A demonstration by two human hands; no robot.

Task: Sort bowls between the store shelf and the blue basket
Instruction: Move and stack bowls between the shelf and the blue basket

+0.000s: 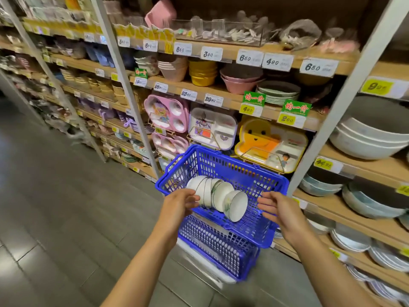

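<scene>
A blue plastic basket [261,180] sits in front of the store shelf [345,209], on top of another blue basket [212,247]. A stack of several white bowls [218,196] with thin dark rims lies on its side inside the upper basket, feet pointing right. My left hand [179,207] touches the left end of the stack with its fingers and thumb loosely curved round the rim. My right hand [276,208] hovers at the basket's right side, fingers relaxed and apart, holding nothing.
Shelves to the right hold stacked white and grey bowls [365,138] and plates [352,240]. Behind the basket stand divided children's trays [270,145]. Pink and yellow bowls [202,73] fill the shelf above. A grey tiled aisle floor [66,196] lies to the left.
</scene>
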